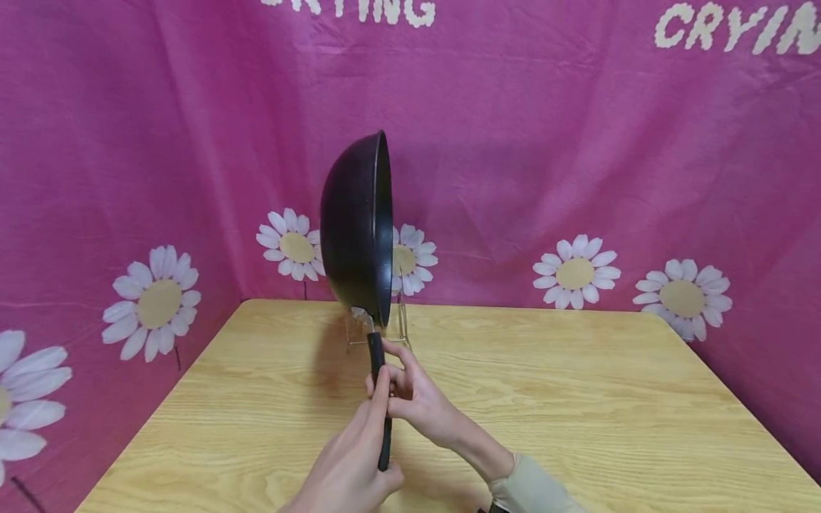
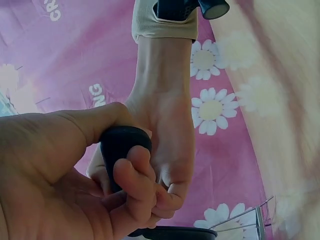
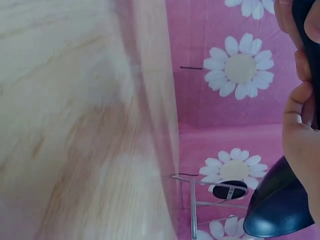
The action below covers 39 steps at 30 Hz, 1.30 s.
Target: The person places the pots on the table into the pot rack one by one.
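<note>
A deep black wok (image 1: 355, 221) is held on its side above the table, its opening turned to the right. Its black handle (image 1: 385, 445) points down toward me. My left hand (image 1: 355, 456) grips the handle near its end; in the left wrist view the fingers curl round it. Higher up, close to the pan, my right hand (image 1: 420, 399) pinches the same handle from the right side. Just behind the wok, partly hidden by it, a thin metal wire rack (image 1: 404, 324) stands on the table. The right wrist view shows the rack beside the wok's dark rim.
The wooden table (image 1: 545, 399) carries the rack near its back edge. A pink cloth (image 1: 481, 178) with white daisies hangs behind and at both sides. A small black oval piece (image 3: 230, 190) shows by the rack; its kind is unclear.
</note>
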### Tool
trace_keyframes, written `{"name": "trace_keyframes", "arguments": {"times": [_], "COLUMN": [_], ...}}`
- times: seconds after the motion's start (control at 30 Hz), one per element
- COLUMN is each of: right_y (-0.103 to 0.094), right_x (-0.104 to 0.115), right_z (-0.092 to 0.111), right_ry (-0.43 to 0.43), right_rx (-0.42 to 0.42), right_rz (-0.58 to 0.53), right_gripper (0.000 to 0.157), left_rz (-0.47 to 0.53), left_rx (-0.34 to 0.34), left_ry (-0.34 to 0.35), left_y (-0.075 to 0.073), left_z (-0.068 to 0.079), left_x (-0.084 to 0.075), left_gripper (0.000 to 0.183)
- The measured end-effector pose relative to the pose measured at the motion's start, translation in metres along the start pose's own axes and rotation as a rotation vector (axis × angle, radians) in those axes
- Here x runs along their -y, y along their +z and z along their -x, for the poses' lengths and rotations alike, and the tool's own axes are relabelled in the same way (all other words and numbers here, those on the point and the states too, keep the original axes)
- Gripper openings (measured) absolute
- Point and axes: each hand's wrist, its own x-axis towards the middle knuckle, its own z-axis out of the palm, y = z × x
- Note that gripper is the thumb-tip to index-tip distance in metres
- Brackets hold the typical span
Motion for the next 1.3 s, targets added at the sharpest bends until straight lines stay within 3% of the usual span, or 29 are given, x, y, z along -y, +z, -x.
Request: {"name": "trace_keyframes", "arguments": {"times": [0.4,0.93,1.3], "right_y": [-0.011,-0.010,-0.012], "right_x": [-0.009,-0.019,-0.021], "right_z": [0.006,0.022,0.021], "right_ry": [0.025,0.107,0.168], "right_rx": [-0.025,-0.071,-0.092], "right_rz": [-0.046,-0.066,-0.104], "right_gripper": [0.066,0.064,0.059], "left_rz": [-0.012,0.056,0.117], "left_rx": [0.058,0.150,0.194], "left_ry": [0.000,-0.049,-0.070], "left_y": [0.006,0.013,0.014], "left_z": [-0.007,-0.003,-0.006], "left_x": [0.000,0.002,0.006], "left_gripper": [0.108,0.102,0.103]}}
